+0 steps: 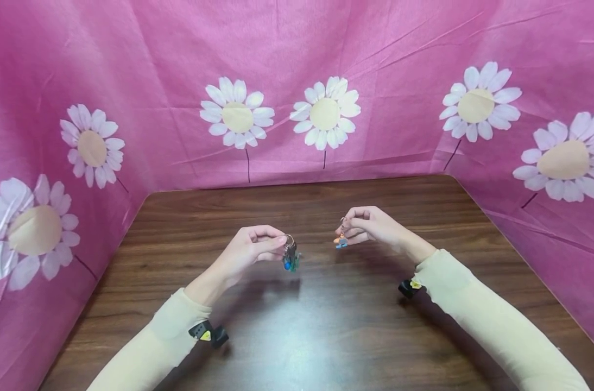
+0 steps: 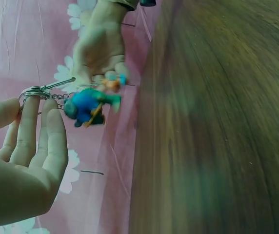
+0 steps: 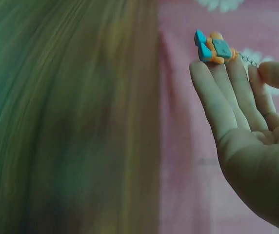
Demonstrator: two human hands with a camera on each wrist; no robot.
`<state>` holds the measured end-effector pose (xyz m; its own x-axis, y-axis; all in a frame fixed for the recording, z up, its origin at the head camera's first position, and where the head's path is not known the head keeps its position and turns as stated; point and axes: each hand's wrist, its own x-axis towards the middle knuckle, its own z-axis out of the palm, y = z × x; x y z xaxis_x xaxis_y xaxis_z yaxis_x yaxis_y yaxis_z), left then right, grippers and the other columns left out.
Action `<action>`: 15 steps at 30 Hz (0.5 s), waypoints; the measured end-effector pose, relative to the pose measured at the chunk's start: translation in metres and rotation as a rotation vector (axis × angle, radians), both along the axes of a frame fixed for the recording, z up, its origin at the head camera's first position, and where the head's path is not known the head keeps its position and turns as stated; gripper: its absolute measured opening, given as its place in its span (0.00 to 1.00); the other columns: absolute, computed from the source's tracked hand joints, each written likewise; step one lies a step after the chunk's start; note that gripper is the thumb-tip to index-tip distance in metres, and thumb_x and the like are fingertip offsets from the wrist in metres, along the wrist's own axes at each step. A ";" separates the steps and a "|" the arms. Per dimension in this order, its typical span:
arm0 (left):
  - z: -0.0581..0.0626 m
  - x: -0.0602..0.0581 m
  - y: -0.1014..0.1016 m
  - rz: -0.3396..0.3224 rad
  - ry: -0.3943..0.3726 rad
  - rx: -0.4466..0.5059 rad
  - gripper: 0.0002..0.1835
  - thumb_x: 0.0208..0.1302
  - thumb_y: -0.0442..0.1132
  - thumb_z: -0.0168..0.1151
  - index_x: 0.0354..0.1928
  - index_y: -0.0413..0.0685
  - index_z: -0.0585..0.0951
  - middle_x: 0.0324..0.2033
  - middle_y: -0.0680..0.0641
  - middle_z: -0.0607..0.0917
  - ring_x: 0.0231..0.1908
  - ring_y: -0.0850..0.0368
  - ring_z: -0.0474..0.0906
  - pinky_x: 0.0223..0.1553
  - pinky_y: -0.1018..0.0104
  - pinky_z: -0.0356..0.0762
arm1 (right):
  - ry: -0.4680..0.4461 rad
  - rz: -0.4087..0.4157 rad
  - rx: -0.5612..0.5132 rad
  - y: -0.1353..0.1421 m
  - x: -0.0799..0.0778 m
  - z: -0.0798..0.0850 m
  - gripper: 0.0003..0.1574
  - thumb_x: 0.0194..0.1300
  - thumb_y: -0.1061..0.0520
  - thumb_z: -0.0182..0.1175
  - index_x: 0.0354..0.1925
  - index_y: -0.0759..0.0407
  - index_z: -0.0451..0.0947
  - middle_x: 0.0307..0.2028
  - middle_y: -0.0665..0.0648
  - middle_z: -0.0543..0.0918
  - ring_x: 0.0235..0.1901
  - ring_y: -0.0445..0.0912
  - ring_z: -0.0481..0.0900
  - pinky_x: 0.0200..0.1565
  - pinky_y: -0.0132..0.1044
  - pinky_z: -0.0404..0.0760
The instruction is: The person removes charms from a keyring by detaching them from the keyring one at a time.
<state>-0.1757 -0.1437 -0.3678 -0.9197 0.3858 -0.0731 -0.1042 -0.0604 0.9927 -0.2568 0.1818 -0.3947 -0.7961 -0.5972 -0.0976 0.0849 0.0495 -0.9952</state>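
Observation:
My left hand [image 1: 252, 251] pinches a metal key ring [image 1: 289, 239] between thumb and fingertips, over the middle of the table. From it hang a blue-and-green figure charm [image 2: 88, 106] on a short chain and a metal piece too blurred to identify. Across a gap to the right, my right hand [image 1: 372, 225] pinches the chain [image 3: 247, 59] of a small keychain between thumb and forefinger. Its charm is an orange figure with a grey body and light-blue feet [image 3: 221, 48], dangling beside the other fingers. Both charms are off the table.
A dark wood-grain table [image 1: 326, 326] lies beneath both hands. Pink cloth [image 1: 277, 43] printed with white daisies stands around the back and sides. A black wrist camera [image 1: 220, 336] sits on the left sleeve, and another [image 1: 405, 288] on the right.

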 end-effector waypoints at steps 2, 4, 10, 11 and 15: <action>-0.003 0.000 -0.002 -0.002 -0.004 0.009 0.09 0.68 0.34 0.66 0.45 0.34 0.83 0.38 0.43 0.88 0.37 0.52 0.86 0.49 0.54 0.85 | -0.027 0.013 0.009 0.007 -0.010 -0.012 0.06 0.75 0.65 0.51 0.42 0.67 0.74 0.47 0.76 0.83 0.44 0.56 0.88 0.50 0.54 0.84; -0.006 -0.001 -0.004 -0.007 -0.005 0.014 0.10 0.68 0.34 0.66 0.46 0.34 0.83 0.38 0.43 0.88 0.38 0.52 0.86 0.49 0.54 0.85 | -0.053 0.029 0.012 0.014 -0.021 -0.025 0.07 0.76 0.65 0.49 0.42 0.67 0.74 0.48 0.77 0.82 0.45 0.56 0.88 0.50 0.54 0.85; -0.015 -0.006 -0.008 -0.002 -0.022 0.025 0.08 0.69 0.35 0.66 0.45 0.36 0.84 0.38 0.43 0.88 0.38 0.52 0.86 0.49 0.54 0.85 | -0.130 -0.008 0.083 0.024 -0.043 -0.049 0.10 0.78 0.63 0.48 0.44 0.68 0.75 0.45 0.68 0.86 0.43 0.53 0.88 0.50 0.51 0.86; -0.016 -0.007 -0.008 0.003 -0.026 0.029 0.08 0.69 0.34 0.65 0.45 0.37 0.84 0.38 0.44 0.88 0.38 0.52 0.86 0.48 0.54 0.85 | -0.137 -0.020 0.109 0.024 -0.045 -0.050 0.10 0.77 0.63 0.49 0.44 0.68 0.75 0.45 0.66 0.86 0.43 0.52 0.87 0.49 0.50 0.86; -0.017 -0.011 -0.008 0.013 -0.031 0.045 0.06 0.70 0.33 0.64 0.44 0.38 0.84 0.38 0.43 0.88 0.37 0.52 0.86 0.48 0.55 0.86 | -0.108 -0.042 0.198 0.020 -0.052 -0.051 0.10 0.75 0.61 0.52 0.44 0.68 0.76 0.43 0.64 0.86 0.41 0.49 0.87 0.46 0.45 0.87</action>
<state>-0.1869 -0.1517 -0.3851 -0.9222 0.3774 -0.0842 -0.1336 -0.1067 0.9853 -0.3088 0.2014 -0.4458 -0.7986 -0.5241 -0.2958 0.1965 0.2375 -0.9513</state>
